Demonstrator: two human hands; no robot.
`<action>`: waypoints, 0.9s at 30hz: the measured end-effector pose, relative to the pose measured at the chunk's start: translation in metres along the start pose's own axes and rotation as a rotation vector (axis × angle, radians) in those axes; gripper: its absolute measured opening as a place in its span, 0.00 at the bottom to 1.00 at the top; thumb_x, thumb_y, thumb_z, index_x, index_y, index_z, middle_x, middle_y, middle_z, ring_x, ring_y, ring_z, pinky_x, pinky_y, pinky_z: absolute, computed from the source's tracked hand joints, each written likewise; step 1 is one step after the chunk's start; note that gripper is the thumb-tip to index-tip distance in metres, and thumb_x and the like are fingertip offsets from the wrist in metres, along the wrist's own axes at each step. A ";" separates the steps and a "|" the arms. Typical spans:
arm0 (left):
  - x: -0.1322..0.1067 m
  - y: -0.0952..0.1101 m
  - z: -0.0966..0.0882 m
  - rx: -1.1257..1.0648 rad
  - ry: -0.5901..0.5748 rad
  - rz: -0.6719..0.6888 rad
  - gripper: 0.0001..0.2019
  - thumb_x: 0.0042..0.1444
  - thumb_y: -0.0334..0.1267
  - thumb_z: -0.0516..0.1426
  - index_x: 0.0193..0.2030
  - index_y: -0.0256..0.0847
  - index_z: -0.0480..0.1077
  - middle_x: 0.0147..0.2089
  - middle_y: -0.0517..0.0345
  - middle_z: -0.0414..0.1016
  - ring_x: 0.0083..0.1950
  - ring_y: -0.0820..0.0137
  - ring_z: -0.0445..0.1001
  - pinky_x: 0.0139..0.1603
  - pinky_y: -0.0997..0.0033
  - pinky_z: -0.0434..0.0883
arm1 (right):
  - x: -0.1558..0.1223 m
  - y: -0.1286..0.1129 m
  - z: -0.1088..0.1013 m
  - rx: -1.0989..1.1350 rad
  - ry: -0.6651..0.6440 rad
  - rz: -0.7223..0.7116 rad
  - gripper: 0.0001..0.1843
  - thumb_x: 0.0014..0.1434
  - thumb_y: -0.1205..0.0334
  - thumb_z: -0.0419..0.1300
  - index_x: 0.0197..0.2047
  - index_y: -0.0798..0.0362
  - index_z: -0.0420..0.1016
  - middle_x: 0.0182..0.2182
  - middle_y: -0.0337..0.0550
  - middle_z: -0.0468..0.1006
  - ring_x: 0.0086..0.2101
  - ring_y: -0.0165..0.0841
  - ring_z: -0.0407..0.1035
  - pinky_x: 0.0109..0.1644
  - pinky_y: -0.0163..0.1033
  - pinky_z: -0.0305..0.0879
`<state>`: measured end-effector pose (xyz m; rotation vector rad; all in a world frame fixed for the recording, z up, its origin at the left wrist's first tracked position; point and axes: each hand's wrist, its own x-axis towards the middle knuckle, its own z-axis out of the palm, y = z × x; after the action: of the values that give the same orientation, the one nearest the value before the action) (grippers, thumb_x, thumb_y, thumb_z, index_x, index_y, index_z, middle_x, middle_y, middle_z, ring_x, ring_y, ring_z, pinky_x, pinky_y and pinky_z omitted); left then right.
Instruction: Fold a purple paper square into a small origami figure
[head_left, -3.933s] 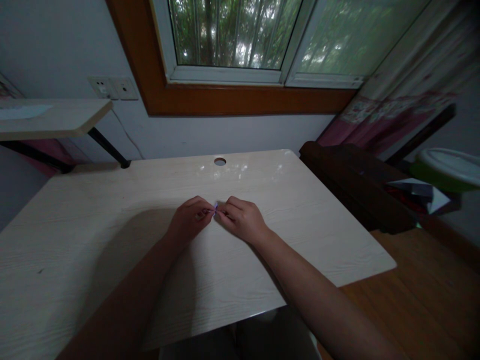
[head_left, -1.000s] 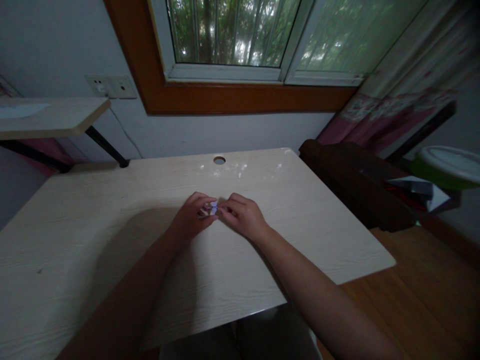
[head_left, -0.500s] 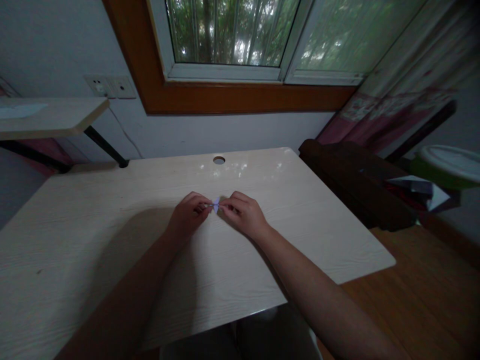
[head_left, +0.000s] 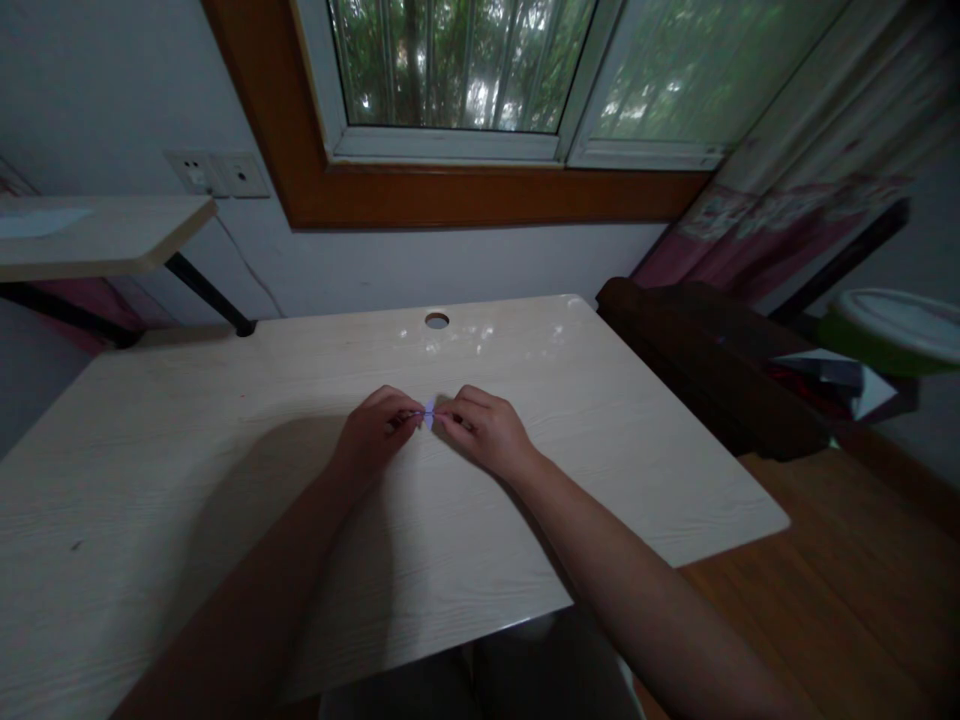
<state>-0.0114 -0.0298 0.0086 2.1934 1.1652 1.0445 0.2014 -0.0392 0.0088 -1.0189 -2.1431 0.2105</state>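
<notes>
A small purple piece [head_left: 429, 412], apparently thin and folded, is held between the two hands, above or on the tabletop [head_left: 615, 450], straight in front of the round hole [head_left: 437, 321] near the back edge; whether the surface is touched by it cannot be told. Its left end is pinched by the thumb and fingers of the left hand [head_left: 377, 425], its right end by those of the right hand [head_left: 486, 430]. Both ends are covered by the fingertips, so its full shape and material are hard to make out. The forearms are cut off by the lower border, and the lap [head_left: 480, 665] is partly hidden under the front edge.

The tabletop is pale and wood-grained, with rounded right corners, glare beside the hole and a small dark mark [head_left: 76, 546] toward the left. At the back left corner a raised shelf [head_left: 150, 235] is carried on black legs; a pale sheet [head_left: 45, 221] on it is cut off. Above the back edge, a window [head_left: 457, 65] is framed in brown wood [head_left: 480, 197]. Beyond the right edge are seen a curtain [head_left: 795, 190], dark brown furniture [head_left: 667, 345], a blurred green tub [head_left: 862, 335] with a whitish top, and wooden floor [head_left: 787, 550].
</notes>
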 end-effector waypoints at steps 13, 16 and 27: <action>0.001 0.003 -0.002 -0.064 0.046 -0.020 0.04 0.59 0.34 0.58 0.37 0.42 0.75 0.38 0.56 0.74 0.37 0.72 0.73 0.36 0.74 0.73 | 0.002 -0.002 0.001 0.133 0.085 0.028 0.07 0.63 0.60 0.60 0.41 0.51 0.79 0.30 0.42 0.73 0.31 0.30 0.68 0.35 0.34 0.64; 0.001 0.002 -0.004 -0.105 0.062 -0.031 0.04 0.59 0.36 0.59 0.37 0.42 0.76 0.38 0.55 0.74 0.37 0.71 0.74 0.36 0.74 0.73 | 0.003 -0.001 -0.001 0.166 0.102 0.046 0.06 0.62 0.60 0.61 0.41 0.51 0.79 0.31 0.41 0.73 0.31 0.29 0.67 0.35 0.34 0.64; 0.002 -0.007 0.000 -0.197 0.147 -0.157 0.07 0.57 0.40 0.60 0.41 0.42 0.74 0.40 0.56 0.76 0.37 0.71 0.76 0.37 0.73 0.74 | 0.003 0.000 -0.001 0.156 0.157 0.077 0.05 0.62 0.60 0.62 0.36 0.52 0.78 0.30 0.41 0.72 0.29 0.28 0.66 0.33 0.34 0.62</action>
<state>-0.0142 -0.0243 0.0050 1.8699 1.2198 1.2131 0.2012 -0.0371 0.0107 -0.9952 -1.9167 0.3187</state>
